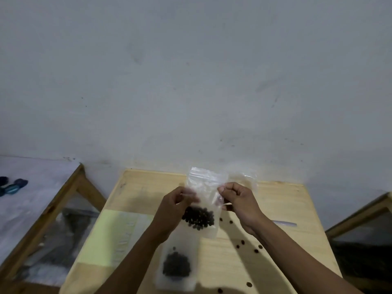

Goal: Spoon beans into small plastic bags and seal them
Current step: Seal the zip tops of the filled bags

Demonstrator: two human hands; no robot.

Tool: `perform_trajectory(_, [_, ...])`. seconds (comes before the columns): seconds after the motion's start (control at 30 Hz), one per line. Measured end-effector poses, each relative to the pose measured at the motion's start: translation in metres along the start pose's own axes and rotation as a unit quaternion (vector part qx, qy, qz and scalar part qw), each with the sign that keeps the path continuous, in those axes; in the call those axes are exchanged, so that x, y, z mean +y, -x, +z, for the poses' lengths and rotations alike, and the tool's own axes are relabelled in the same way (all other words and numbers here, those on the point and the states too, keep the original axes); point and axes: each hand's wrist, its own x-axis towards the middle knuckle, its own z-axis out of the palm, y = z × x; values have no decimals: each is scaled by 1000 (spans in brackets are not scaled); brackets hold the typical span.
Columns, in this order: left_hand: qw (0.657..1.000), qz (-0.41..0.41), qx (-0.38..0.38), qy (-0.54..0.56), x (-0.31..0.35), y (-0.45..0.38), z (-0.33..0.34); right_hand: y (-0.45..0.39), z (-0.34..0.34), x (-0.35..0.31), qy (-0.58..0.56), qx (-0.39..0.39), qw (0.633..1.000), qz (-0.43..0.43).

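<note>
Currently the small zip-top bag point(203, 200) is being held upright in the air over the middle of the wooden table point(282, 200), a dark clump of beans point(198, 217) sitting in its lower part, its top strip pointing away toward the wall. Left hand point(176, 205) is pinching the bag's left side at mid height, fingers curled onto the plastic; right hand point(237, 200) is pinching the right edge just under the zip, thumb and fingertips closed on it. Whether the zip is already pressed shut is too blurred to tell. Judging by this, the step in hand is sealing, filling looking done for this bag. Next move probably calls for running pinched fingers along the strip end to end while keeping the bag upright so nothing is tipping out. Below it a second bag point(176, 264) with beans is lying flat on the table near the front edge. Loose beans point(242, 242) are lying scattered right of it. A pale green sheet point(101, 236) is lying at left, a clear plastic strip point(285, 223) at right behind the right wrist. No spoon is showing.
</note>
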Motion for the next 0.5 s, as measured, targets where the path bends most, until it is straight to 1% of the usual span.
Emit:
perform_trajectory(0.1, [998,-25,63,21,-15,16,-32,-1,33,14,-11,-13,999,30])
perform_trajectory(0.23, [986,-38,160,2,-40,38,-91,-4,86,31,-59,22,995,71])
perform_trajectory(0.27, [982,-44,182,-1,-47,43,-108,-5,101,38,-54,29,995,74])
perform_trajectory(0.3, [978,-50,202,-1,-52,49,-125,-7,117,48,-27,29,997,71])
perform_trajectory(0.37, [970,-67,232,6,-63,58,-158,-12,147,72,85,3,996,39])
perform_trajectory(0.43, [963,-80,258,5,-72,68,-189,-18,178,95,203,-37,978,-14])
perform_trajectory(0.5, [956,-88,279,-9,-81,77,-216,-25,206,113,294,-72,952,-50])
